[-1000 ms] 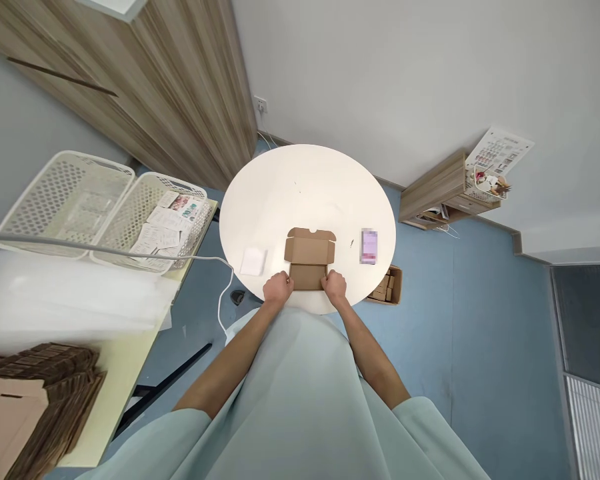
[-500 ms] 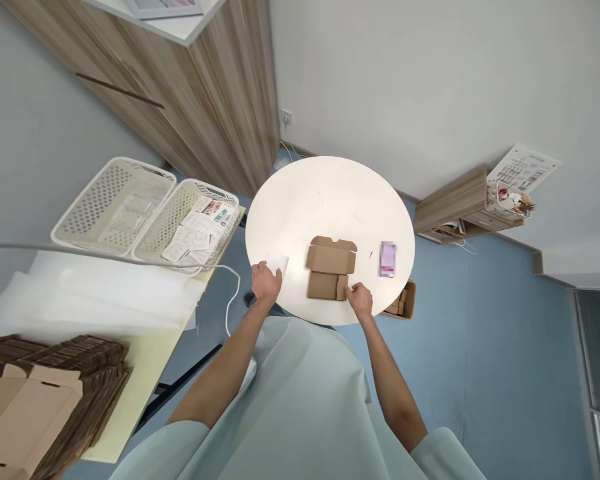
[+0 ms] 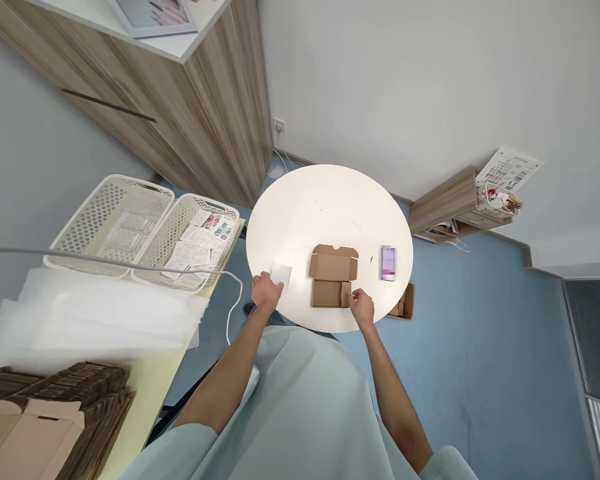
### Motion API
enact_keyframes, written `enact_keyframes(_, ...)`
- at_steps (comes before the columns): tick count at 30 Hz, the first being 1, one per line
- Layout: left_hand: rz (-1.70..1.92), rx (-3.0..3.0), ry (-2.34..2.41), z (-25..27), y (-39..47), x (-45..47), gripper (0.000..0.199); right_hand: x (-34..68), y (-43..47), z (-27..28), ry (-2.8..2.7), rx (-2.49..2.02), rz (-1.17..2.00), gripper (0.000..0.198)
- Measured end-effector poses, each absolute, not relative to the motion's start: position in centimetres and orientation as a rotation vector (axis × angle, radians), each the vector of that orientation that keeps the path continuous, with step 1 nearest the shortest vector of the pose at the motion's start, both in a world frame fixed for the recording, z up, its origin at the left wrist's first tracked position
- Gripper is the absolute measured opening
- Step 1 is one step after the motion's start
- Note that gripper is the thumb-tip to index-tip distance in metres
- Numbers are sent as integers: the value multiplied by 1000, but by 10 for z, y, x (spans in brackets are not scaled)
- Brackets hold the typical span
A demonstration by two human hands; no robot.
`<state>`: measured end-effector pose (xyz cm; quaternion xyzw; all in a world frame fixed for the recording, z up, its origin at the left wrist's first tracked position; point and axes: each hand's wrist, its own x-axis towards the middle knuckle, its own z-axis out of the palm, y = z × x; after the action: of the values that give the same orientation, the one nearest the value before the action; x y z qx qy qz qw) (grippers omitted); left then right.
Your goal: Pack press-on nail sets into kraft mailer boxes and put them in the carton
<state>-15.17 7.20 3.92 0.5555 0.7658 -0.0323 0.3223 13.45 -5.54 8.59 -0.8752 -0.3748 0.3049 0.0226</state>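
An opened brown cardboard box (image 3: 334,267) lies on the round white table (image 3: 325,200), its lid folded back away from me. Inside its tray, at the right end, sits a smaller brown carton or folded flap (image 3: 346,293); I cannot tell which. My right hand (image 3: 362,308) is closed at the tray's right edge, thumb and fingers pinched against it. To the left of the box, my left hand (image 3: 267,291) grips a small white slip of paper (image 3: 281,274) between thumb and fingers, near the table's left edge.
A purple item (image 3: 388,263), blurred out, lies at the table's right. To the left, a side table carries white baskets (image 3: 105,223) with printed cards (image 3: 195,247), white sheets (image 3: 95,313) and stacked flat cartons (image 3: 40,427). A brown box (image 3: 405,303) stands on the floor.
My left thumb and fingers have drawn together on the white slip, which now shows more clearly. My right hand stays at the box's edge. The whole view has shifted slightly.
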Motion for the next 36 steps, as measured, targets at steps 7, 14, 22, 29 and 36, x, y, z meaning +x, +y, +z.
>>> enact_keyframes(7, 20, 1449, 1902, 56, 76, -150, 27, 138, -50, 91, -1170, -2505, 939, 25)
enact_keyframes(14, 405, 1183, 1432, 74, 50, -133, 30, 136, -39, 95, -985, -1957, 1130, 29)
enact_keyframes(22, 380, 1166, 1365, 58, 15, -64, 34, 136, -46, 76, -854, -1808, 1252, 33)
enact_keyframes(29, 206, 1362, 1514, 33, -1, -37, 24, 142, -66, 48, -1016, -2063, 1136, 14)
enact_keyframes(36, 225, 1439, 1535, 18, -14, -30, 28, 141, -60, 37, -1338, -2148, 1087, 21)
